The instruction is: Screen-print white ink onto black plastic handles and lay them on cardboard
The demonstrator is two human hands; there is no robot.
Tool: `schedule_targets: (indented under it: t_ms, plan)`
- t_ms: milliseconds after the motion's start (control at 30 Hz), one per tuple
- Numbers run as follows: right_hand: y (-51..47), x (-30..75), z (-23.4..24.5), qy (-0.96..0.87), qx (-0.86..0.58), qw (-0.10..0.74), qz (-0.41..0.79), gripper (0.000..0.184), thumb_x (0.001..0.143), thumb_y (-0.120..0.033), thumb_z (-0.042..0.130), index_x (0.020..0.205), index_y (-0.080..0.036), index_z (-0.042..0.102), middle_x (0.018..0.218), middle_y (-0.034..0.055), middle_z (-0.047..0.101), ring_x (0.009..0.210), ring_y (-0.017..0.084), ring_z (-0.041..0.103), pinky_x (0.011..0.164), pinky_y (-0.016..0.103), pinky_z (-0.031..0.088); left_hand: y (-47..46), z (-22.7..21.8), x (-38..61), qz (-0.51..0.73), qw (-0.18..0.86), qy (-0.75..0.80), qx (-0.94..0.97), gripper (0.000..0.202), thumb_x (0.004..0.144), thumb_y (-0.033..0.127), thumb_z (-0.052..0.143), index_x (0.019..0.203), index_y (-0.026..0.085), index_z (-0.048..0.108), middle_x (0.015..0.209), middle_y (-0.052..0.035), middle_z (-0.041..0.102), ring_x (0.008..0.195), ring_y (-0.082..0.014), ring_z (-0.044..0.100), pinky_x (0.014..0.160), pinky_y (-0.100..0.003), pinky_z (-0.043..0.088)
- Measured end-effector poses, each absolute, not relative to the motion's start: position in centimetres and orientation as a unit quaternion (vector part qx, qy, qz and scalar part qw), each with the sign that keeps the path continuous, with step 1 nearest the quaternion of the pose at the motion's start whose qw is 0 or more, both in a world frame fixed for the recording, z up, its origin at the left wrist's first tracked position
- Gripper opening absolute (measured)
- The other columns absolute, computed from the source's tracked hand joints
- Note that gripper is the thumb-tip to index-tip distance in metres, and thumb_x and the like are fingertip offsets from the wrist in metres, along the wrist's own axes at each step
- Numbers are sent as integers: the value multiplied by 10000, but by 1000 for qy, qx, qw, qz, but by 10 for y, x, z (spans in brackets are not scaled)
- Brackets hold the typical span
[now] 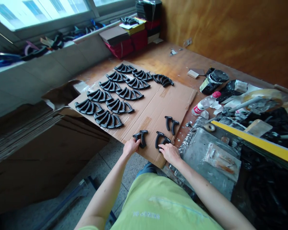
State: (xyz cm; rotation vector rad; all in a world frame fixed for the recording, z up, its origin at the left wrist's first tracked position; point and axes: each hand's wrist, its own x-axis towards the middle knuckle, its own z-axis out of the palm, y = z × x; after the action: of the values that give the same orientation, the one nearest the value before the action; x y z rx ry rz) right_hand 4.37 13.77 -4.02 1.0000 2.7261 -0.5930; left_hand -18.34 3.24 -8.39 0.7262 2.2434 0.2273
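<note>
On the head view I've got the left hand (131,147) pinching a black curved pair (143,138) near the cardboard's (156,102) near edge. To its right, the right hand (170,153) touches another pair (157,141); gripping or not, I can't tell. Fanned pieces (130,93) lie far left, a bottle (205,103) right.

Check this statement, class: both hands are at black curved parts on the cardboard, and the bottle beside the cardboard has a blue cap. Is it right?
Not quite: the head view shows that the cap of the bottle is pinkish red. The left hand and right hand are indeed at black curved parts on the cardboard.
</note>
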Motion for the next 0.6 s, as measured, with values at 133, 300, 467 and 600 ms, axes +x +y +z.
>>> schedule_targets:
  t_ms: [133,300,467,600]
  plan:
    - [141,32,-53,896,386,91,-200,292,932,-339,453,1119,-227,647,974,75,691,946,198,613,808,275,425,39,-83,-183,60,357,883,300,398,839,525,395,745,220,633,606,-60,688,761,-241,671,673,-297,444]
    - [144,26,-55,893,388,89,-212,275,915,-333,477,1076,-206,661,969,83,693,947,208,615,830,279,417,42,-83,-186,35,324,897,300,413,851,499,373,824,206,663,697,-87,709,806,-259,668,701,-325,459]
    - [141,21,-56,888,387,88,-232,277,911,-338,477,1056,-216,679,966,85,698,932,205,622,823,277,419,45,-83,-192,33,319,896,309,423,854,520,375,846,217,671,703,-79,713,830,-259,670,713,-326,467]
    - [142,18,-57,884,383,88,-252,278,904,-323,488,1072,-214,680,1007,90,690,975,205,606,867,282,405,48,-83,-195,34,319,893,316,423,857,516,374,849,212,668,720,-89,714,827,-257,670,710,-324,463]
